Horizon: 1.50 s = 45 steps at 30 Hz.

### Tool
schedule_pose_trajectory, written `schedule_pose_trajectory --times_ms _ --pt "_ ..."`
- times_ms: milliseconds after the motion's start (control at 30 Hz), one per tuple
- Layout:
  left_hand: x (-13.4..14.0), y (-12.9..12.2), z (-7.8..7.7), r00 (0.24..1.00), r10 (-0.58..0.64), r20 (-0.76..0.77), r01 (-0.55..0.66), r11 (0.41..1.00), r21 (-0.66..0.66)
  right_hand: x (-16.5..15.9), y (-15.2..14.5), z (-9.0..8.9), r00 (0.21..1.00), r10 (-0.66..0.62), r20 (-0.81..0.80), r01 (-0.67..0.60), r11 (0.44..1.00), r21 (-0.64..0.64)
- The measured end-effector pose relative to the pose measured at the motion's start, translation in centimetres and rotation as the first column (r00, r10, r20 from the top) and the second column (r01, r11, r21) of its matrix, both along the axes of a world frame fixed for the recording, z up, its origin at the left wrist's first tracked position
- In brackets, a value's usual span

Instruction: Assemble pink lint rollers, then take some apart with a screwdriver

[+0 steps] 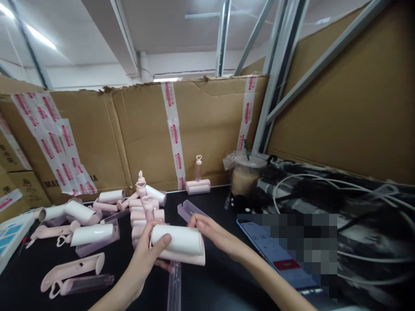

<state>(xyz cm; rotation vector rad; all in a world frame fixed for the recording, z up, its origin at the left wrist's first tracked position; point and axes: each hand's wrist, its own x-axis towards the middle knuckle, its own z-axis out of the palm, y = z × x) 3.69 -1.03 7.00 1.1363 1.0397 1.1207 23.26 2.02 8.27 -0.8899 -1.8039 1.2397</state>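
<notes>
My left hand (142, 259) and my right hand (215, 235) together hold a white lint roll seated in a pink holder (178, 244) just above the black table (29, 268). The left thumb presses on the roll's near end; the right fingers grip its far end. Right behind it lies a stack of pink holders with heart-topped handles (145, 211). A clear plastic cover (189, 210) lies beyond my right fingers, and another clear cover (174, 287) lies under the roll.
More rolls and pink handles (78, 224) lie scattered at the left. One assembled roller (197, 183) stands by the cardboard wall (201, 125). A lidded drink cup (246, 172), tangled cables (340, 194) and a phone (275, 255) sit at the right.
</notes>
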Motion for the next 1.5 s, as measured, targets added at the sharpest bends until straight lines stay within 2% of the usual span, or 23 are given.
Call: schedule_pose_trajectory --times_ms 100,200,300,433,600,833,1033,1500 --pt "0.3 -0.4 -0.3 0.993 0.025 0.116 -0.021 0.999 -0.032 0.6 0.4 -0.7 0.996 0.066 -0.058 -0.074 0.986 -0.148" --pt "0.4 -0.7 -0.8 0.978 0.001 0.207 0.022 0.994 -0.109 0.3 0.4 -1.4 0.982 0.067 -0.177 -0.124 0.936 -0.33" --pt "0.4 -0.9 -1.1 0.959 -0.038 0.28 0.087 0.983 -0.164 -0.1 0.3 -1.7 0.972 0.05 -0.229 -0.14 0.908 -0.395" --pt "0.2 -1.0 -1.0 0.946 -0.078 0.315 0.158 0.958 -0.238 -0.3 0.2 -1.9 0.971 0.079 -0.228 -0.17 0.894 -0.415" --pt "-0.1 -0.5 -1.4 0.931 -0.096 0.353 0.193 0.949 -0.251 -0.5 0.3 -2.0 0.965 0.077 -0.25 -0.186 0.874 -0.448" --pt "-0.7 0.2 -1.4 0.915 -0.133 0.381 0.274 0.897 -0.345 -0.7 0.4 -2.0 0.957 0.077 -0.278 -0.208 0.852 -0.48" --pt "-0.8 0.6 -0.9 0.925 -0.104 0.365 0.252 0.888 -0.385 -1.0 0.4 -2.1 0.944 0.017 -0.329 -0.175 0.872 -0.457" --pt "-1.0 0.6 -1.4 0.911 -0.156 0.383 0.308 0.874 -0.376 -1.1 0.1 -1.8 0.948 -0.008 -0.318 -0.15 0.871 -0.469"
